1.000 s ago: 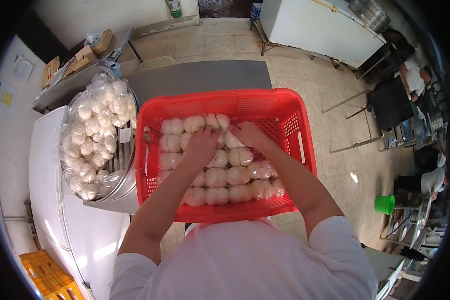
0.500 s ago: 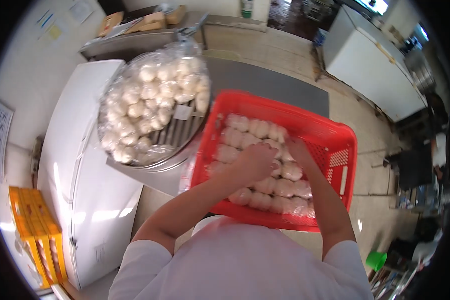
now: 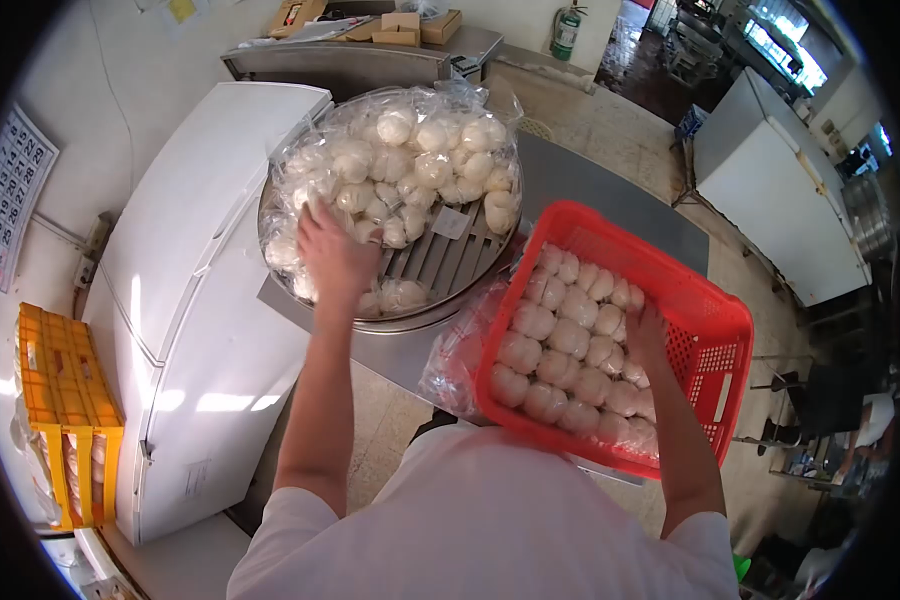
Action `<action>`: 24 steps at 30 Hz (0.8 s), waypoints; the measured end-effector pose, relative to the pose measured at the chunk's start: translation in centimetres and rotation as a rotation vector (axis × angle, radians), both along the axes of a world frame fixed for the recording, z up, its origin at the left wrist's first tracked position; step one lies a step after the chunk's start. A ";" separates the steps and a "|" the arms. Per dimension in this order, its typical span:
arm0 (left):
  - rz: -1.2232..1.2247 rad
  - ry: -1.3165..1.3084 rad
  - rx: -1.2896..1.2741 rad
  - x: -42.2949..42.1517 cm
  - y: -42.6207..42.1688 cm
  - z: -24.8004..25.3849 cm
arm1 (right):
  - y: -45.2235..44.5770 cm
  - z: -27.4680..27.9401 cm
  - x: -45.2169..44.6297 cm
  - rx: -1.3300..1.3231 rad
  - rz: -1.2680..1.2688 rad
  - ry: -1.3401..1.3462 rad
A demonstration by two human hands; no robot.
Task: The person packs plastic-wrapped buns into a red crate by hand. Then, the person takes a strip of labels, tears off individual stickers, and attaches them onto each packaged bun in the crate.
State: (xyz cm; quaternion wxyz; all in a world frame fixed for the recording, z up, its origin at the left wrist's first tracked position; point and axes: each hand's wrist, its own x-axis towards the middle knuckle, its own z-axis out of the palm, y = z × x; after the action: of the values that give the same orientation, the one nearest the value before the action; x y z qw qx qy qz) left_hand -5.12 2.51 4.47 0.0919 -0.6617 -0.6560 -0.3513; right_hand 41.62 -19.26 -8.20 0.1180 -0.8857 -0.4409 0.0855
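My left hand (image 3: 338,255), fingers spread, reaches over plastic-wrapped white buns (image 3: 433,168) at the left of a round metal steamer tray (image 3: 450,312). It touches or hovers just above the buns there; which of the two I cannot tell. Inside the red plastic basket (image 3: 575,217), rows of wrapped buns (image 3: 568,338) lie side by side in clear film. Against the right side of these rows rests my right hand (image 3: 647,335), its fingers stretched downward with nothing visible in them. A small white paper (image 3: 451,222) lies on the bare slats of the tray.
A crumpled clear plastic bag (image 3: 460,350) hangs between tray and basket on the grey table (image 3: 610,185). At the left stands a white chest freezer (image 3: 205,270), with yellow crates (image 3: 70,370) beyond it. Cardboard boxes (image 3: 400,30) sit on a far counter.
My left hand has left the basket and moved left to the steamer tray. My right hand stays in the basket. The view has turned left, so the tray and basket appear farther right.
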 end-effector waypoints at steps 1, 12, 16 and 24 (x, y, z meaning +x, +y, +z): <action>0.074 0.013 -0.068 -2.0 1.2 -1.3 | 0.0 0.1 -0.1 0.048 0.009 -0.025; -0.806 -0.968 -0.301 -0.6 -1.8 4.6 | 3.1 15.5 -11.7 0.526 0.306 0.533; -1.250 -0.897 -0.504 5.7 -6.9 8.3 | 2.9 21.4 -17.6 0.676 0.766 0.441; -1.545 -0.984 -0.894 14.7 -15.1 5.8 | -1.4 19.0 -16.0 0.644 0.422 1.025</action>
State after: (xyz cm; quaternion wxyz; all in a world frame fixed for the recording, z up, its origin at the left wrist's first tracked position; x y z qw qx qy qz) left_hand 9.55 -12.63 10.27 -0.6954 -0.6603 -0.0855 -0.2704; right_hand 25.64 -20.69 10.83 0.5547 -0.5469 -0.4968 0.3827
